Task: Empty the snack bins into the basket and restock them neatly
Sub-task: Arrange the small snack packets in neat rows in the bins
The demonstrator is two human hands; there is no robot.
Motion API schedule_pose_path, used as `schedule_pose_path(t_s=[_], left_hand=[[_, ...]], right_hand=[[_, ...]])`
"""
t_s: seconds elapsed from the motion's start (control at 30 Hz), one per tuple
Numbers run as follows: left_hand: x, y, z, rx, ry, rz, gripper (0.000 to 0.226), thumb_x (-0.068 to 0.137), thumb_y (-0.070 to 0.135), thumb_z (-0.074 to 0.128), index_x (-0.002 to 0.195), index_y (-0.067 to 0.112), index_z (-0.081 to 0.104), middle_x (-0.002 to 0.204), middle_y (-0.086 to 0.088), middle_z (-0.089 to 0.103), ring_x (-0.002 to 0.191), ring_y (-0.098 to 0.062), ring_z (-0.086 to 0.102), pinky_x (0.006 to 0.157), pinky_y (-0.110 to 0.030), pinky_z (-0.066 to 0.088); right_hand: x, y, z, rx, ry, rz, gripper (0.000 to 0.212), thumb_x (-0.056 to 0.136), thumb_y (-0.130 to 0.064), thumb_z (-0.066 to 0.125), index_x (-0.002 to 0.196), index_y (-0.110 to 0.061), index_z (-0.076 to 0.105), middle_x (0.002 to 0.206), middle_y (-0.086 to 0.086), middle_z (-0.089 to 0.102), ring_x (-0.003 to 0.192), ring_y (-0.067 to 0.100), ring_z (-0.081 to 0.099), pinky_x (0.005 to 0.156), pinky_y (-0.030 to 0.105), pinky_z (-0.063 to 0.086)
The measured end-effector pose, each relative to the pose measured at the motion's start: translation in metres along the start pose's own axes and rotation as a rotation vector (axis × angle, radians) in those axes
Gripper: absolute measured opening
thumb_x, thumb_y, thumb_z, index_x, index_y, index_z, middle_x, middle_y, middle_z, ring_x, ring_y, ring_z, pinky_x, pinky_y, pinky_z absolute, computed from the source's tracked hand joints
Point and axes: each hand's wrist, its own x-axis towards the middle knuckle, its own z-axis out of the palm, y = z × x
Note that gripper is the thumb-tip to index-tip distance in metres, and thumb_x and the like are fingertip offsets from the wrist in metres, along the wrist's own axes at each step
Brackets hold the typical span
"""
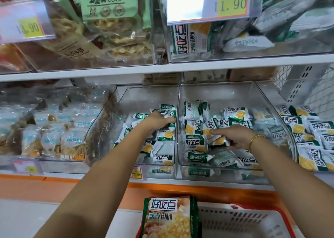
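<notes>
Snack packets (165, 135) hide fingertips of the left hand (157, 120).

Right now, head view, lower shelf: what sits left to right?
Bin of pale-blue packets → clear bin with the left hand in it → second clear bin with the right hand in it → green-and-white packets past its right wall.

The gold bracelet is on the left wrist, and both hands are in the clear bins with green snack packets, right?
Not quite: the head view shows the gold bracelet on the right wrist. The left hand and right hand are both in clear bins of green snack packets.
</notes>
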Motion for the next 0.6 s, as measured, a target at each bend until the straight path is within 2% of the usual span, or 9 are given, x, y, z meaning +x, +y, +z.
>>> schedule_pose_path(t_s=[0.07,0.13,0.2,0.27,0.37,0.43,0.5,0.6], left_hand=[[-0.003,-0.001,-0.002,-0.053,0.016,0.012,0.074,0.079,0.053,0.069,0.129,0.001,0.052,0.130,-0.016,0.057,0.102,-0.027,0.056,0.082,-0.033,0.043],[-0.007,-0.001,-0.010,0.009,0.048,0.052,0.065,0.078,0.049,0.071,0.121,0.003,0.054,0.120,-0.013,0.061,0.095,-0.024,0.059,0.081,-0.034,0.047],[-0.013,-0.001,-0.019,0.277,0.123,0.130,0.049,0.078,0.045,0.073,0.104,0.007,0.053,0.107,-0.011,0.063,0.084,-0.020,0.061,0.073,-0.033,0.051],[-0.018,-0.001,-0.025,0.633,0.206,0.208,0.051,0.076,0.045,0.075,0.102,0.007,0.053,0.100,-0.010,0.066,0.084,-0.024,0.062,0.070,-0.036,0.052],[-0.022,-0.003,-0.022,0.867,0.139,0.298,0.055,0.071,0.050,0.076,0.101,0.008,0.059,0.095,-0.007,0.064,0.088,-0.026,0.062,0.068,-0.032,0.048],[-0.022,-0.005,-0.021,0.843,0.050,0.342,0.056,0.071,0.047,0.077,0.106,0.008,0.059,0.100,-0.006,0.064,0.093,-0.025,0.062,0.071,-0.029,0.047],[-0.018,-0.009,-0.024,0.705,-0.015,0.370,0.056,0.070,0.044,0.080,0.107,0.007,0.060,0.099,-0.006,0.065,0.092,-0.024,0.062,0.073,-0.028,0.047],[-0.012,-0.013,-0.034,0.538,-0.076,0.339,0.052,0.068,0.039,0.083,0.106,0.009,0.063,0.099,-0.004,0.067,0.095,-0.023,0.063,0.082,-0.033,0.051]], right_hand=[[0.001,0.001,0.000,0.002,0.007,-0.005,0.054,0.079,-0.043,0.074,0.111,-0.001,0.064,0.057,0.001,0.031,0.054,0.012,0.038,0.073,0.032,0.059],[0.001,0.002,-0.001,0.002,0.008,-0.007,0.054,0.079,-0.043,0.074,0.109,0.000,0.064,0.058,0.001,0.031,0.055,0.012,0.038,0.076,0.033,0.059],[0.000,0.001,-0.001,0.005,0.005,-0.013,0.053,0.079,-0.042,0.075,0.108,0.001,0.064,0.060,0.001,0.033,0.058,0.013,0.040,0.075,0.032,0.059],[-0.001,0.001,-0.001,0.006,0.005,-0.019,0.050,0.079,-0.041,0.075,0.106,0.000,0.064,0.061,0.002,0.033,0.059,0.013,0.041,0.075,0.032,0.059],[-0.001,0.001,-0.001,0.015,0.004,-0.023,0.040,0.079,-0.038,0.076,0.092,-0.002,0.062,0.062,0.002,0.033,0.061,0.013,0.041,0.074,0.033,0.059],[-0.001,0.001,-0.001,0.014,0.001,-0.020,0.036,0.079,-0.034,0.076,0.082,-0.004,0.057,0.063,0.001,0.033,0.063,0.013,0.042,0.075,0.034,0.059],[-0.001,0.002,-0.001,0.016,0.009,-0.023,0.035,0.080,-0.032,0.076,0.082,-0.005,0.055,0.065,0.000,0.035,0.062,0.013,0.042,0.071,0.032,0.058],[0.000,0.001,-0.003,-0.015,0.017,-0.033,0.035,0.081,-0.033,0.076,0.078,-0.006,0.053,0.065,0.000,0.035,0.060,0.013,0.040,0.068,0.030,0.058]])
